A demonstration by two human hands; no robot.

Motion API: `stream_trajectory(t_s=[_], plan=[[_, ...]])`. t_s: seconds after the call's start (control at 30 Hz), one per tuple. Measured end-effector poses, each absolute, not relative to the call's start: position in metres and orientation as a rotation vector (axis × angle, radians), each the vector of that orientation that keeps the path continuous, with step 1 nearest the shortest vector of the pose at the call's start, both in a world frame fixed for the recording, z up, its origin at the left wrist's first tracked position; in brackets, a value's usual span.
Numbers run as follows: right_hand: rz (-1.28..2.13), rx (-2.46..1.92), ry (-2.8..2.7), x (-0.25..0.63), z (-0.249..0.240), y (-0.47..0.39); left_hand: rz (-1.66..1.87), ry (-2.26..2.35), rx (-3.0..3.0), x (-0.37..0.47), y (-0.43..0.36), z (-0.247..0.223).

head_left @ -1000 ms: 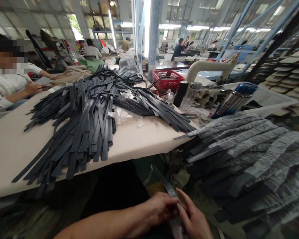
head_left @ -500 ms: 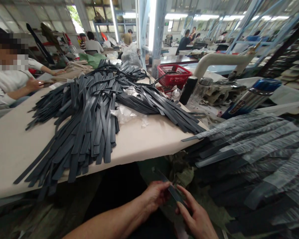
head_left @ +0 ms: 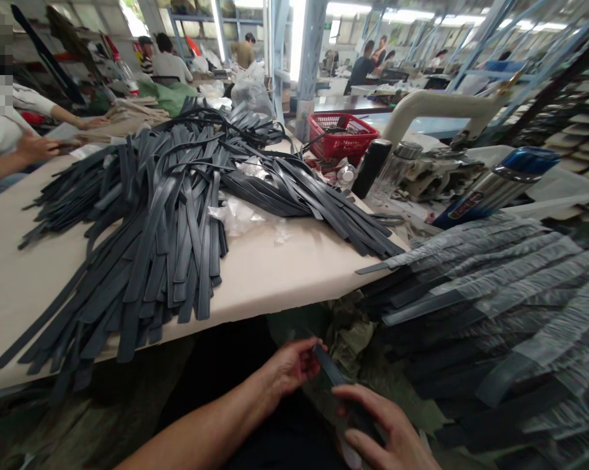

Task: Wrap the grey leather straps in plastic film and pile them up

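"Taking the clock from the person's hands, what's biggest?"

"The table [head_left: 265, 277], running from nine round to twelve."

"And on it?"

"A heap [head_left: 177, 222] of dark straps at ten to eleven, some ends hanging over the near edge."

"What's at two to three?"

"More straps, a wrapped pile [head_left: 520, 307], many in crinkled clear film, just beside the table's corner."

"Further off?"

"A person in a pale top at ten, hands at the table's far side. A machine [head_left: 446, 106] with a curved cream arm is at one, a red basket [head_left: 346, 147] at twelve, and a flask [head_left: 493, 194] with a blue cap between one and two, tilted."

"The hands themselves?"

"The right hand [head_left: 390, 418] is closed around a single strap [head_left: 328, 367]. The left hand [head_left: 292, 365] has its fingers curled, thumb and forefinger together at the strap's far end; I can't tell whether they grip it."

"Where's that strap?"

"Below the table's edge, slanting from the right hand toward eleven."
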State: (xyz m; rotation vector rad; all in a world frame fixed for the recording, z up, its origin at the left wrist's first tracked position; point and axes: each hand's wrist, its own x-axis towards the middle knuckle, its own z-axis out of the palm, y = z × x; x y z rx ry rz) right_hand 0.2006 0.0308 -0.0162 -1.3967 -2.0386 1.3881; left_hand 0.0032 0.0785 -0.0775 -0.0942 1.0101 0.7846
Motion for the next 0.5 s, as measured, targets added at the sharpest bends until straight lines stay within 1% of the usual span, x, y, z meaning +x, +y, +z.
stream_trajectory(t_s=[0.07, 0.13, 0.23, 0.37, 0.43, 0.5], plan=[[1.334, -1.365, -2.088, 0.222, -0.016, 0.021, 0.782, 1.010, -0.121, -0.003, 0.082, -0.078], [1.123, -1.301, -2.127, 0.234, -0.022, 0.018, 0.770, 0.995, -0.136, -0.004, 0.083, -0.079], [0.834, -1.203, -2.180, 0.229, -0.031, 0.027, 0.742, 0.959, -0.143, -0.001, 0.080, -0.079], [0.687, -1.208, -2.260, 0.198, -0.044, 0.050, 0.712, 0.904, -0.126, 0.002, 0.073, -0.077], [0.568, -1.175, -2.269, 0.186, -0.058, 0.060, 0.699, 0.870, -0.117, 0.002, 0.069, -0.075], [0.546, -1.102, -2.252, 0.180, -0.073, 0.067, 0.695, 0.818, -0.123, 0.002, 0.065, -0.071]])
